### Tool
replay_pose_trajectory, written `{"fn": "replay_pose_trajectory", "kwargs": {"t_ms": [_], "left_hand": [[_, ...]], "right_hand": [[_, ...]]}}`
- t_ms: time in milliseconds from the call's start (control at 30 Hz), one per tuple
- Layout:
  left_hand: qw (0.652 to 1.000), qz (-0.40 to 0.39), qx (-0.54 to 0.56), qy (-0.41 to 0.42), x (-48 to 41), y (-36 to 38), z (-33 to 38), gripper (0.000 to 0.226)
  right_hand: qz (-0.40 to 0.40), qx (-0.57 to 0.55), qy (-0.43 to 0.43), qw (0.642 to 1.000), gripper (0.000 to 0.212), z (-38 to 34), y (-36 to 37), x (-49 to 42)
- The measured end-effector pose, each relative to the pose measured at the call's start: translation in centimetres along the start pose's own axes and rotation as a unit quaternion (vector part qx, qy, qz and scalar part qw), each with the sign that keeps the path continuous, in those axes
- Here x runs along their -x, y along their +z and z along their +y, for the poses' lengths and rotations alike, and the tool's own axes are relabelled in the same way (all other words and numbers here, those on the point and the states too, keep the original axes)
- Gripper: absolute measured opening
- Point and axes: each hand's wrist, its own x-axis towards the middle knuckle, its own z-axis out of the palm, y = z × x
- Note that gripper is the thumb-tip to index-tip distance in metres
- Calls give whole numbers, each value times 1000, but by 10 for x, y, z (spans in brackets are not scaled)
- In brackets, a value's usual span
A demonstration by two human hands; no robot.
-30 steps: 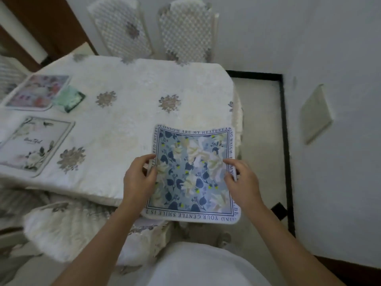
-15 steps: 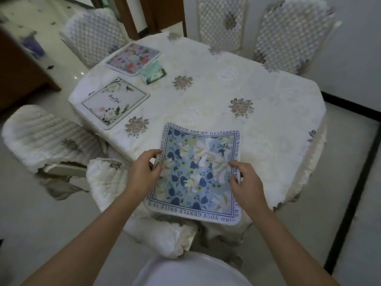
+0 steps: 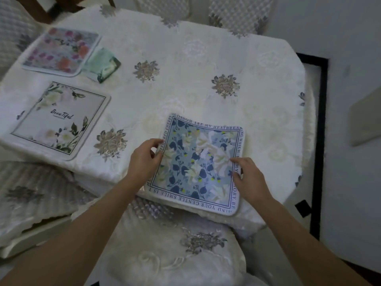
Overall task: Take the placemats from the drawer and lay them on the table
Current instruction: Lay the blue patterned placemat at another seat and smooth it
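Note:
A blue floral placemat (image 3: 198,162) with lettering round its border lies at the near edge of the table (image 3: 185,65), its near side reaching the table's rim. My left hand (image 3: 144,162) pinches its left edge between thumb and fingers. My right hand (image 3: 249,178) holds its right edge, fingers on top. A white placemat with green leaves (image 3: 61,118) lies at the left. A pink flowered placemat (image 3: 61,50) lies at the far left.
A small green packet (image 3: 103,66) sits beside the pink placemat. Cushioned chairs stand around the table: one right below me (image 3: 171,244), one at the left (image 3: 35,195), two at the far side (image 3: 237,11). A wall is close on the right.
The view has swung and come closer to the table. The blue placemat, held by both hands throughout, has come down onto the near edge of the table.

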Motion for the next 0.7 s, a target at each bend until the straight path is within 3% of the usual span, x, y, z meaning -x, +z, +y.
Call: {"fn": "replay_pose_trajectory", "kwargs": {"t_ms": [133,400,700], "left_hand": [[1000,-24,7,-18,-9,6,-22,32],[998,-56,-5,-7,-18,11,-43,35],[990,-79,-107,45,-16,16,-53,46]], "right_hand": [[2,13,55,998,47,2,21,5],[39,31,79,996,48,5,33,13],[81,88,50,992,48,17,35,11]]}}
